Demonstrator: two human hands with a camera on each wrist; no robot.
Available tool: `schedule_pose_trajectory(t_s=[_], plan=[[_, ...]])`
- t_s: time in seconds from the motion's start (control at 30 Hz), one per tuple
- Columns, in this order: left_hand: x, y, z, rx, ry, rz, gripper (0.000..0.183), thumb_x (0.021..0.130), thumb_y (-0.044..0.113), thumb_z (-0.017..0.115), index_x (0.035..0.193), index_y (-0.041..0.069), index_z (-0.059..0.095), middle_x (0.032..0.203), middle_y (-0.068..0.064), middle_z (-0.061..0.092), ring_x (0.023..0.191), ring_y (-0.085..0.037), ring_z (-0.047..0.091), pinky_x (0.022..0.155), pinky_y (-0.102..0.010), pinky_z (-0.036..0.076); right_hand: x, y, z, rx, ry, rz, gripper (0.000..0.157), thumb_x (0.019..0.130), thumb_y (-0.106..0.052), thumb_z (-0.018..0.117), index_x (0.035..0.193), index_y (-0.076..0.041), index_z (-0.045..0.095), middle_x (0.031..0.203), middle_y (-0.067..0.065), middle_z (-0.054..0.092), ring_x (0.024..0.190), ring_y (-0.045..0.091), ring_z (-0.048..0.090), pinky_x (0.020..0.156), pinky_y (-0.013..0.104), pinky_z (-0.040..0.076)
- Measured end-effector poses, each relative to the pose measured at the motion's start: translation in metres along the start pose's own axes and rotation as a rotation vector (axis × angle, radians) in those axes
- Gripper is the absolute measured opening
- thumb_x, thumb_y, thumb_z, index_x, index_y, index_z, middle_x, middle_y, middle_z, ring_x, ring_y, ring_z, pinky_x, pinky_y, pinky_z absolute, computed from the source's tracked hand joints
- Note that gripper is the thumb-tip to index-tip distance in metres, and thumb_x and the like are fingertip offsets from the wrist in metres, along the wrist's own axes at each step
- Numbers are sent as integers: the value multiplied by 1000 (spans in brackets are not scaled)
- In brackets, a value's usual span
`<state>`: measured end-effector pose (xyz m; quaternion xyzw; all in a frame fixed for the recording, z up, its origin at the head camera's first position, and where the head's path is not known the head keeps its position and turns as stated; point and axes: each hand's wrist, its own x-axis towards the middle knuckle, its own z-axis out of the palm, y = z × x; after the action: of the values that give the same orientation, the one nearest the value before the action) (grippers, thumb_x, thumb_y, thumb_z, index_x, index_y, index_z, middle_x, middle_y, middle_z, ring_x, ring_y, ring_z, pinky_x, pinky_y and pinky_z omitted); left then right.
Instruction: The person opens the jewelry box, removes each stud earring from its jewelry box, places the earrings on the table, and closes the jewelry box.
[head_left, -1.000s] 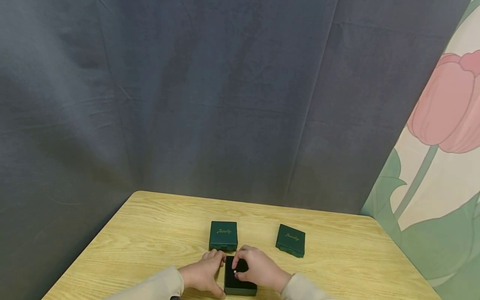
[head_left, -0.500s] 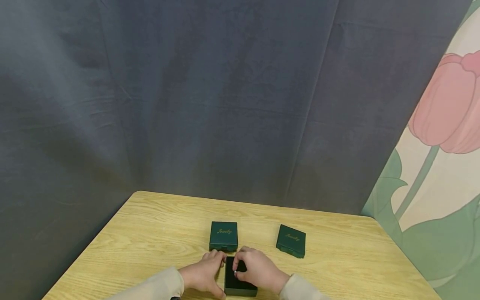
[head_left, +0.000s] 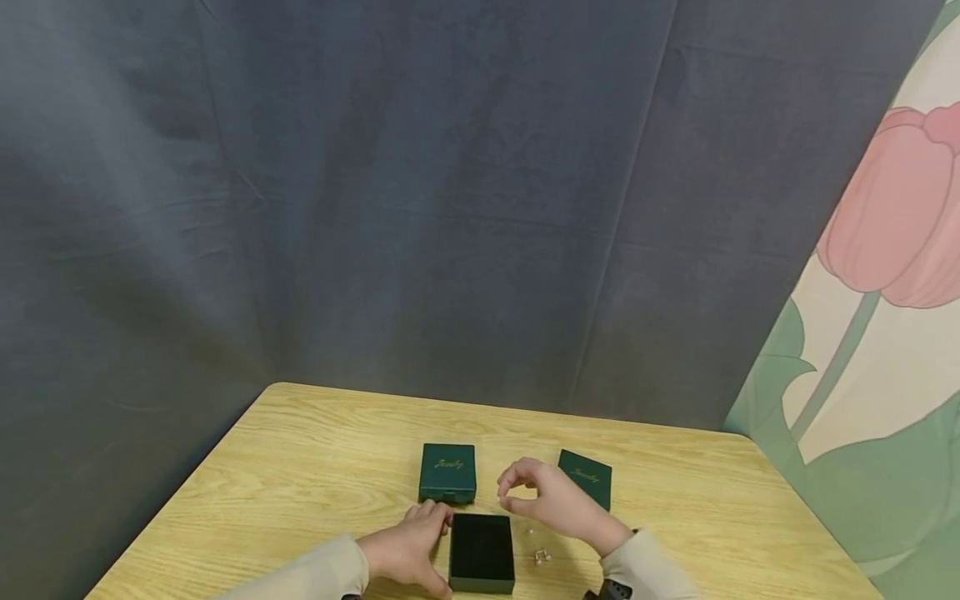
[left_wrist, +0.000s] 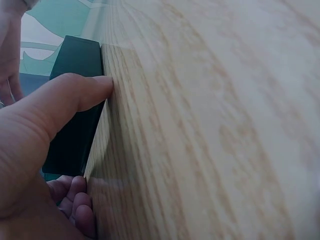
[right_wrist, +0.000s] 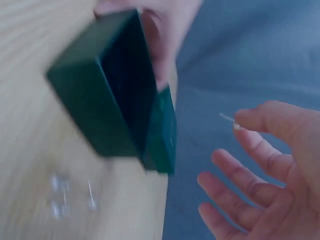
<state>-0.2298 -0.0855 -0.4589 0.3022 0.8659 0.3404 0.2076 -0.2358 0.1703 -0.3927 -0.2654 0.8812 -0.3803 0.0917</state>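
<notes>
A small green jewelry box (head_left: pixel 482 586) with a black lining sits lidless at the table's front. My left hand (head_left: pixel 405 548) grips its left side, the thumb at the near corner and the fingers at the far one. My right hand (head_left: pixel 551 498) is raised above the table, behind and right of the box. Between its thumb and index finger it pinches a stud earring (right_wrist: pixel 237 126), the thin post sticking out and the other fingers spread. Right of the box lie a few small shiny pieces (head_left: pixel 542 556), among them another thin post with a pale head (right_wrist: pixel 91 200).
Behind the open box stands a closed green jewelry box (head_left: pixel 447 471) with gold lettering. Farther right is a flatter green piece (head_left: pixel 585 473) with the same lettering, partly covered by my right hand. The wooden table (head_left: pixel 315 433) ends at a dark curtain (head_left: pixel 450 250).
My right hand has lifted out of the box and moved up and right, taking the earring with it. The box's lining and the small pieces beside it now show. My left hand stays put.
</notes>
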Motion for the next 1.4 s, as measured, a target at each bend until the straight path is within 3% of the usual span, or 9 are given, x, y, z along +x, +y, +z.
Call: schedule_pose_trajectory(t_s=[0.23, 0.4, 0.6, 0.9, 1.4], plan=[[0, -2, -1, -18, -15, 8, 64, 72, 26, 83, 120, 17, 42, 104, 3, 39, 93, -11, 34, 81, -27, 38, -16, 20, -18, 50, 36, 71, 10, 92, -20, 66, 94, -10, 64, 106, 2, 63, 103, 24, 62, 82, 37, 48], [0, -1, 0, -11, -13, 12, 64, 71, 26, 83, 119, 17, 43, 104, 3, 39, 92, -11, 34, 81, -26, 38, -26, 40, -11, 58, -12, 62, 8, 91, -12, 66, 93, -5, 65, 99, 3, 65, 97, 24, 64, 82, 34, 51], [-1, 1, 0, -19, -16, 6, 62, 72, 25, 83, 118, 17, 42, 103, 3, 39, 92, -12, 33, 80, -26, 37, -32, 58, -2, 39, -51, 82, 7, 90, -9, 66, 91, -2, 65, 92, 2, 65, 85, 8, 63, 76, 26, 51], [-2, 1, -2, -28, -25, -2, 62, 73, 25, 83, 119, 17, 42, 103, 2, 38, 92, -13, 33, 81, -27, 37, -30, 64, 0, 3, -57, 69, 2, 87, -4, 66, 89, -4, 65, 88, 4, 63, 79, 1, 57, 70, 21, 47], [-1, -1, -4, -63, -67, -9, 60, 76, 28, 82, 119, 18, 42, 105, 1, 38, 94, -16, 33, 80, -29, 36, -28, 66, 6, -108, -10, 47, 13, 79, 3, 68, 81, -9, 65, 87, 1, 56, 75, 4, 48, 64, 21, 42]])
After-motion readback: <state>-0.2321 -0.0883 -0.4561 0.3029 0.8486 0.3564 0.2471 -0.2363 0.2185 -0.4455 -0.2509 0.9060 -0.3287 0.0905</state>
